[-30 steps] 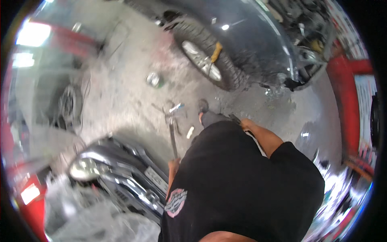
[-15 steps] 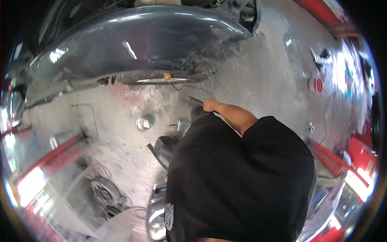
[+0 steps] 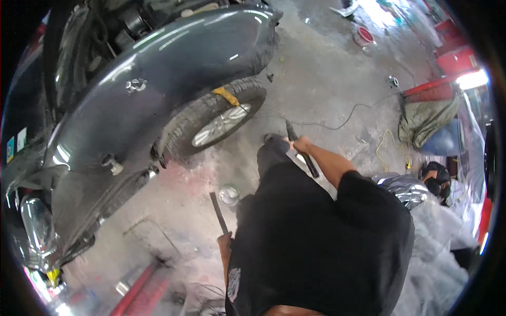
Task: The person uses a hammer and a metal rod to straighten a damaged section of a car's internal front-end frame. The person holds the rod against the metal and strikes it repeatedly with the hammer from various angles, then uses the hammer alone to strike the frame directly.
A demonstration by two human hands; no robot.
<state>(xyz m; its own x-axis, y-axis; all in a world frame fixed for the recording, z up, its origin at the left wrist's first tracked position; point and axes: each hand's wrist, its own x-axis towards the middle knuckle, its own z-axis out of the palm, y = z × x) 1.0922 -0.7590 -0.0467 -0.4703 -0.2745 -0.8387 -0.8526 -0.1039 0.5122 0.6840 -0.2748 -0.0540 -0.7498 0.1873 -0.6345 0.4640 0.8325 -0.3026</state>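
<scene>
Low on the left of my body, my left hand (image 3: 225, 243) is closed round the lower end of a long, flat grey bar (image 3: 218, 212). The bar points up and away over the floor. In front of my body, my right hand (image 3: 301, 145) grips a thick, dark, stick-like tool (image 3: 312, 165) around its middle; its exact kind is unclear. Both tools are apart from the dark car fender (image 3: 179, 68) ahead. Under the fender stands a wheel (image 3: 221, 125), with a yellow tool (image 3: 226, 96) resting on its tyre and a cord trailing from it.
A round can (image 3: 229, 195) stands on the floor near my left hand's bar. The cord (image 3: 337, 128) runs right across the concrete. Further off are a red-topped bucket (image 3: 363, 36), a blue drum (image 3: 445, 138) under cloth, and a red beam (image 3: 139, 289) at lower left.
My view has swung right, so the car now slants across the left side. The wheel shows more fully. My left hand and its bar have come clearly into sight; my right hand still grips its tool.
</scene>
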